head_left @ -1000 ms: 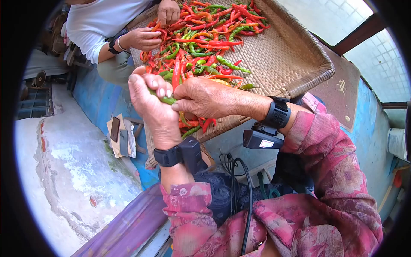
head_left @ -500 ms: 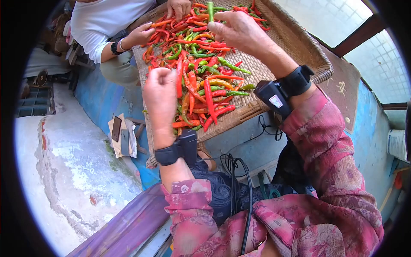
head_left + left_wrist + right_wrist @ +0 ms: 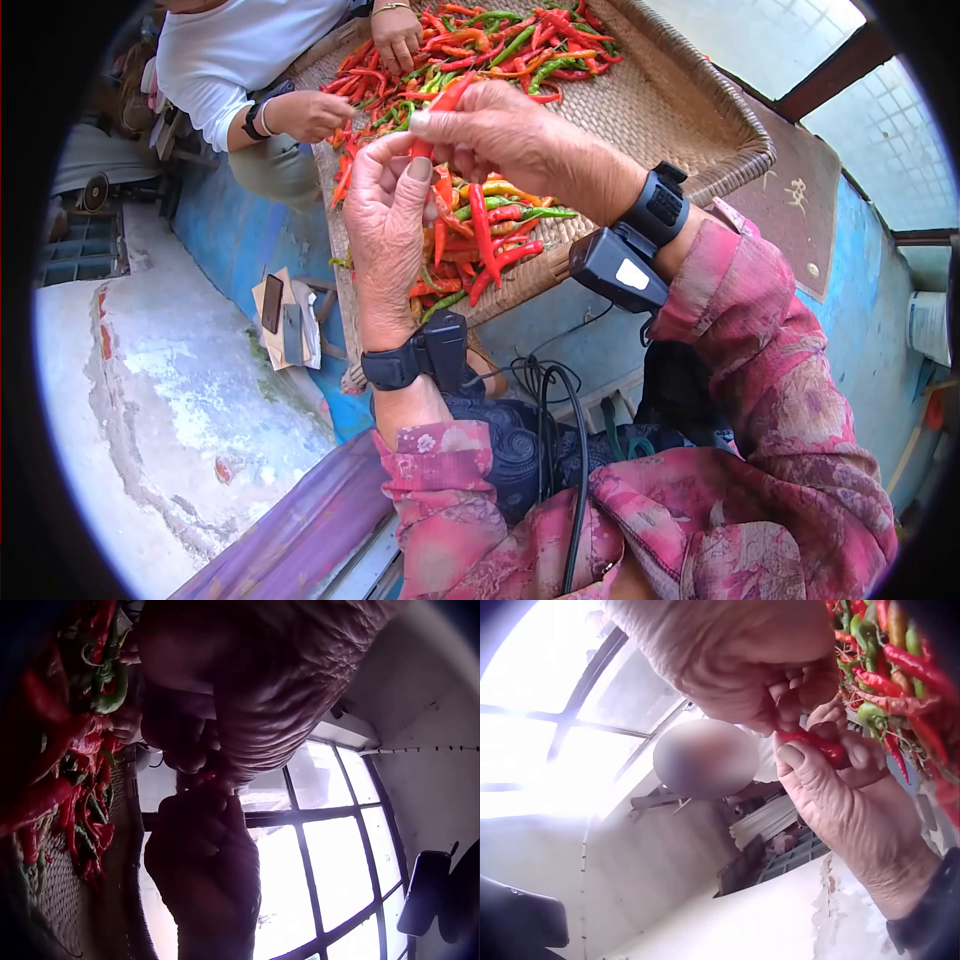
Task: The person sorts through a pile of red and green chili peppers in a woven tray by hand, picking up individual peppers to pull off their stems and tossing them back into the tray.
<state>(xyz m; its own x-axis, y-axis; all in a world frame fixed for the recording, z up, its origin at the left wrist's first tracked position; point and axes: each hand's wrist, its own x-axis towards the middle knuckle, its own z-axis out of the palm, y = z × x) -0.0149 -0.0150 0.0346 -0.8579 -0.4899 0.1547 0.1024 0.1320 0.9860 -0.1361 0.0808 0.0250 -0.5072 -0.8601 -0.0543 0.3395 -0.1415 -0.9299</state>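
A red pepper is held between both hands above the heap of peppers. My left hand pinches its lower end between thumb and fingers, and my right hand grips it higher up with the thumb across it. In the right wrist view the red pepper lies between the left hand and the right hand. The left wrist view is dark; both hands meet there, with only a speck of red between the fingertips. Loose red peppers lie below the hands on the woven tray.
Another person in a white top sits at the upper left, one hand over the peppers. Two phones lie on a stool to the left. A black cable hangs over my lap. The tray's raised rim is at right.
The right hand, holding a green pepper over the heap half a second ago, has come back to the left hand. A red pepper is now between them. The other person's hands have shifted slightly.
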